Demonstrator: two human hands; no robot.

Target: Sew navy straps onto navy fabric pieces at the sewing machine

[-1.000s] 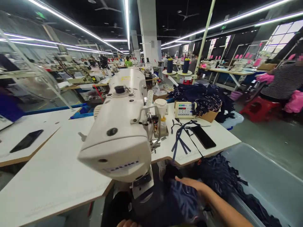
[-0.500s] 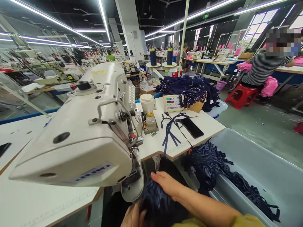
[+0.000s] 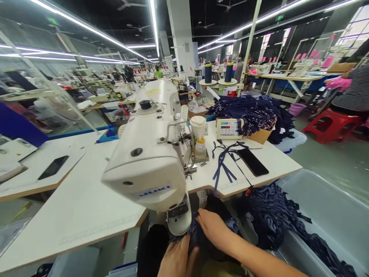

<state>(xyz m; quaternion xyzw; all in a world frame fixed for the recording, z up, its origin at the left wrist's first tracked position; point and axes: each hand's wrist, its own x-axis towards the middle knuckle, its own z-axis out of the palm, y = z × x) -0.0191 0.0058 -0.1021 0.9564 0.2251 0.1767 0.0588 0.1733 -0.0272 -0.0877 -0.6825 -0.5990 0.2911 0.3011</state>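
Dark navy fabric (image 3: 195, 234) is bunched over my lap, below the free end of a white sewing machine (image 3: 150, 169). My right hand (image 3: 215, 232) grips its right side, thumb and fingers bent around it. On the near side, my left hand (image 3: 175, 258) has its fingers curled into the same fabric; the fingertips are partly hidden. The fabric touches or lies right beside the machine's rounded metal end (image 3: 180, 224); I cannot tell whether it is around it. The needle area is mostly hidden by the machine head.
On the white table lie a black phone (image 3: 253, 162), loose navy straps (image 3: 223, 165) and a control box (image 3: 229, 129). A pile of navy pieces (image 3: 245, 115) stands behind. Lower right, a pale plastic bin (image 3: 325, 192) has more navy strips (image 3: 268, 215) over its edge.
The view has swung left, so the machine appears farther right. My hands have drawn the fabric closer to the machine's metal end, and its loose bundle looks less spread.
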